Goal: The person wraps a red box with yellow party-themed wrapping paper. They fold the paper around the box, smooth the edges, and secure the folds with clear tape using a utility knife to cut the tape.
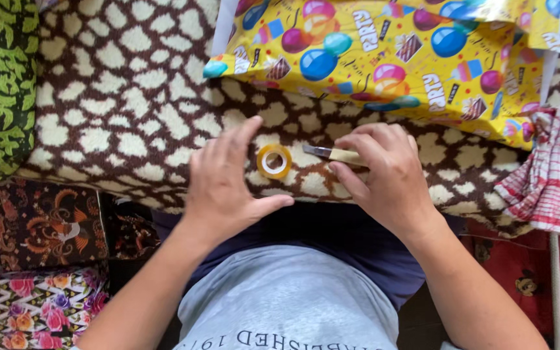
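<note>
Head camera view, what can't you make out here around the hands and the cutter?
- Cutter: the right hand covers most of its handle; only the blade end shows.
- Yellow wrapped parcel: cut off by the top edge, so its full shape is unknown.
- Striped cloth: runs past the right edge.
- Tape roll: too small to tell how much tape is left. The left hand lies beside it; contact is unclear.

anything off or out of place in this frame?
Nothing stands out. Tape roll lies flat on the brown-and-cream blanket between the hands; right hand rests on a small knife; the balloon-print wrapped parcel looks intact.
</note>
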